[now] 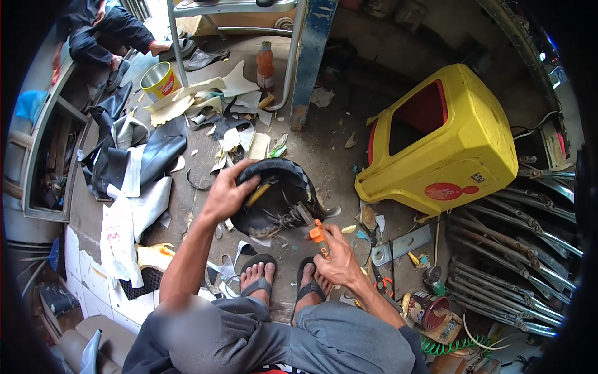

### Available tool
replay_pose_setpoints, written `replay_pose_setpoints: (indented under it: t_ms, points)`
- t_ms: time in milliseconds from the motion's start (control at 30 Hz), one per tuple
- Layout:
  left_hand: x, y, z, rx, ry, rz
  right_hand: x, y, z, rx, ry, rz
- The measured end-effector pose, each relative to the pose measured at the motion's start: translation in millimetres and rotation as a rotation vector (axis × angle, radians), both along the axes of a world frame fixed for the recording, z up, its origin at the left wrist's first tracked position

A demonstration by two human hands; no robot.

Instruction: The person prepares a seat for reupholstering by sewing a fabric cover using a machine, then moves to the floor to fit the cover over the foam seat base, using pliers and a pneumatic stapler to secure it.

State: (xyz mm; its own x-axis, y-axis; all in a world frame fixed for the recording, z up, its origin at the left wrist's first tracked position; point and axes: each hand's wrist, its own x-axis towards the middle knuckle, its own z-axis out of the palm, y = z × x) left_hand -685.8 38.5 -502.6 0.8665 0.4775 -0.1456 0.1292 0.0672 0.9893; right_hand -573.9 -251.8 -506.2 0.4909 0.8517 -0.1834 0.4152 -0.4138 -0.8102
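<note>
1. Head view, workpiece position: the black dished part (278,193) is held above the floor (330,134), in front of my sandalled feet (256,274), its hollow side toward me.
2. Head view, left grip: my left hand (225,194) is clamped on the upper left rim of the part, thumb over the edge.
3. Head view, right grip: my right hand (339,258) is wrapped around the handle of the orange-handled tool (319,237).
4. Head view, tool position: the tool's metal end lies at the metal fitting (288,218) inside the part. I cannot tell whether the two touch.
5. Head view, right side: a yellow plastic shell (461,159) with a red-edged opening lies tipped over. Below it are a flat metal plate (402,245) and a stack of metal tubes (511,262).
6. Head view, left side: black and pale sheet scraps (162,146) are spread over the floor. A yellow tin (158,82) and a bottle of orange liquid (265,67) stand beyond them; another person's legs (112,37) show at upper left.
</note>
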Motion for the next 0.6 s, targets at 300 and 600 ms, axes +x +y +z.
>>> replay_pose_setpoints:
  t_ms: [300,600]
  points:
    - [0.2,-92.6,19.6,1.019,-0.219,0.086,-6.3,6.4,2.2,-0.219,0.143,-0.165]
    - [5.4,17.4,-13.2,-0.001,0.121,-0.154,-8.0,-3.5,-2.8,0.025,0.005,0.07]
